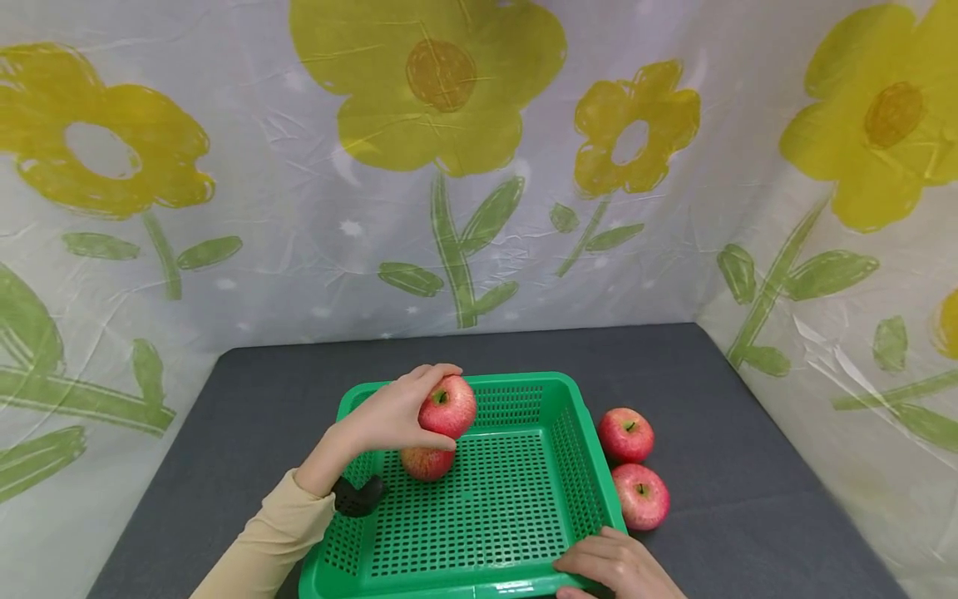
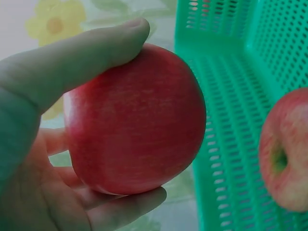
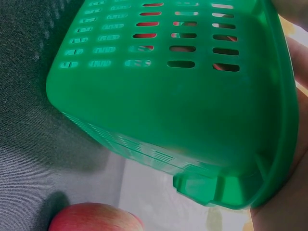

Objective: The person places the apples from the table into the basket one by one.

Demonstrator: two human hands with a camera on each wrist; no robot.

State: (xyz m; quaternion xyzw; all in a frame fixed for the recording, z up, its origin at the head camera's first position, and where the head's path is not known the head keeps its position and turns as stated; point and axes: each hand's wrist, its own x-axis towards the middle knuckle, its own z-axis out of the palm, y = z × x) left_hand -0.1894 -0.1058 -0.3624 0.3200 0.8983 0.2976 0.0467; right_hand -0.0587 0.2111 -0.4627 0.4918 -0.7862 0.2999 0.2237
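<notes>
My left hand (image 1: 400, 412) holds a red apple (image 1: 449, 406) between thumb and fingers, above the left side of a green plastic basket (image 1: 591, 441). In the left wrist view the thumb lies along one side of this apple (image 2: 139, 120) and the fingers curl round the other. Below it, inside the basket, is a second apple (image 1: 428, 463), partly covered by the hand and the held apple. My right hand (image 1: 617, 566) grips the basket's rim at the near right corner, its fingers over the edge. The right wrist view shows the basket's outer wall (image 3: 159, 101) beside that hand.
Two apples, one farther back (image 1: 626, 435) and one nearer (image 1: 641, 497), sit on the dark table (image 1: 748, 466) just right of the basket. A flower-printed sheet (image 1: 322, 216) stands behind and beside the table. A black device (image 1: 359, 497) is on the left wrist.
</notes>
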